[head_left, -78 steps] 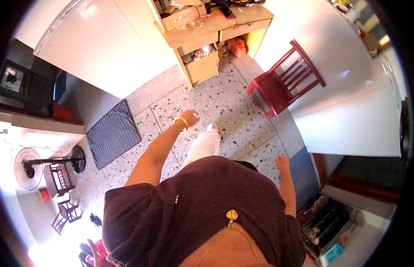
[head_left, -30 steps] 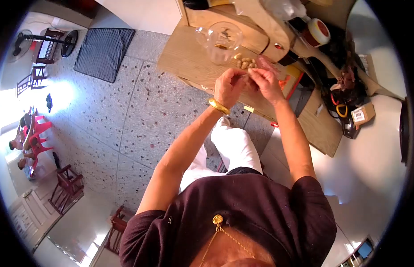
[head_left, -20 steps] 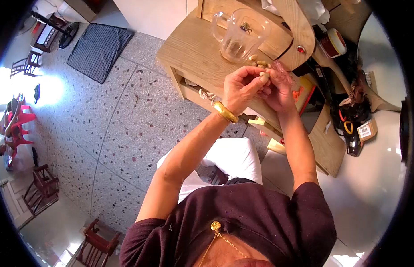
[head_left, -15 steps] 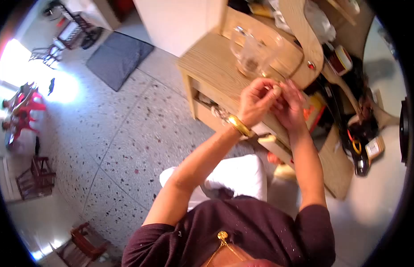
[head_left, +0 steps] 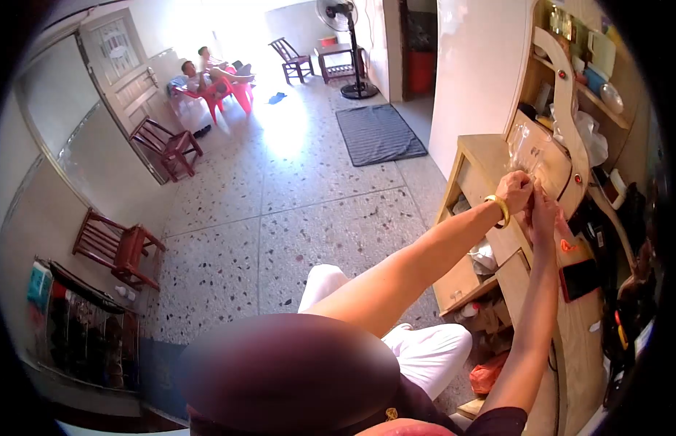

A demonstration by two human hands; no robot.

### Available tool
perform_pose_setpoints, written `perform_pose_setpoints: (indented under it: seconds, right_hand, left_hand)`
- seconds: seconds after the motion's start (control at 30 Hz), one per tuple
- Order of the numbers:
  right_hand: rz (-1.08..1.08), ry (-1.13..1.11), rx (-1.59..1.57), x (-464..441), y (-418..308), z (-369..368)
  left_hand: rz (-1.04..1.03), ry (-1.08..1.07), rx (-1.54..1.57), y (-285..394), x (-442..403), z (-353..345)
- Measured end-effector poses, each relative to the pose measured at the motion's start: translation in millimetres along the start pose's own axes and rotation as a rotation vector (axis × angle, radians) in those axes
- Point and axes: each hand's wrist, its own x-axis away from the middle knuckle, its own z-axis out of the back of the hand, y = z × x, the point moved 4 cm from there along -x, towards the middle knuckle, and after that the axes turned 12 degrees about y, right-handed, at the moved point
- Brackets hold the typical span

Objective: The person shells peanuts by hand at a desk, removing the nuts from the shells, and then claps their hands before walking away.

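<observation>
My left hand (head_left: 514, 190), with a gold bangle (head_left: 502, 211) at the wrist, is raised over the wooden dressing table (head_left: 487, 151). Its fingers are closed in a pinch. Right against it is my right hand (head_left: 541, 216), with fingers also drawn together. What they hold between them is too small and hidden to make out. Just beyond the fingertips is a clear plastic container (head_left: 525, 145), partly covered by my left hand; I cannot tell whether I touch it.
A dark phone-like slab (head_left: 579, 280) lies right of my forearm, near a black cord and tools. The open shelves below hold bags; a red bag (head_left: 487, 374) sits low down. Beyond are a floor mat (head_left: 380, 134), a standing fan (head_left: 358, 89), wooden chairs (head_left: 127, 251) and two seated people.
My view has swung up and left, bringing more of the room into sight. Both hands stay together above the table beside the clear container, fingers still pinched.
</observation>
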Motion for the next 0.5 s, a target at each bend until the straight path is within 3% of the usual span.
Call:
perform_pose_setpoints:
  seconds: [0.03, 0.13, 0.17, 0.27, 0.4, 0.43, 0.5]
  right_hand:
    - [-0.019, -0.04, 0.024, 5.9, 0.8, 0.1]
    - [-0.021, -0.172, 0.128, 2.4, -3.8, 5.8]
    - [-0.019, -0.229, 0.125, 10.7, -8.4, 8.7]
    - [-0.057, -0.294, 0.1, 26.4, -20.7, 9.1]
    - [-0.039, -0.463, 0.26, 43.2, -55.9, 14.9]
    - [-0.025, -0.364, 0.257, 38.5, -55.2, 17.2]
    - [0.001, -0.399, 0.244, 21.6, -54.9, 25.8]
  left_hand:
    - [-0.076, 0.032, -0.022, -1.9, -1.1, 1.5]
    - [0.034, -0.126, -0.015, 19.6, 10.4, 16.1]
    - [0.085, -0.168, 0.057, 5.9, 11.7, 12.0]
    - [0.268, -0.222, 0.274, 46.5, 45.9, 34.5]
    - [0.197, -0.305, 0.245, 57.9, 43.9, 27.2]
    - [0.159, -0.323, 0.232, 54.5, 39.9, 20.5]
    - [0.132, -0.351, 0.235, 54.0, 37.8, 10.1]
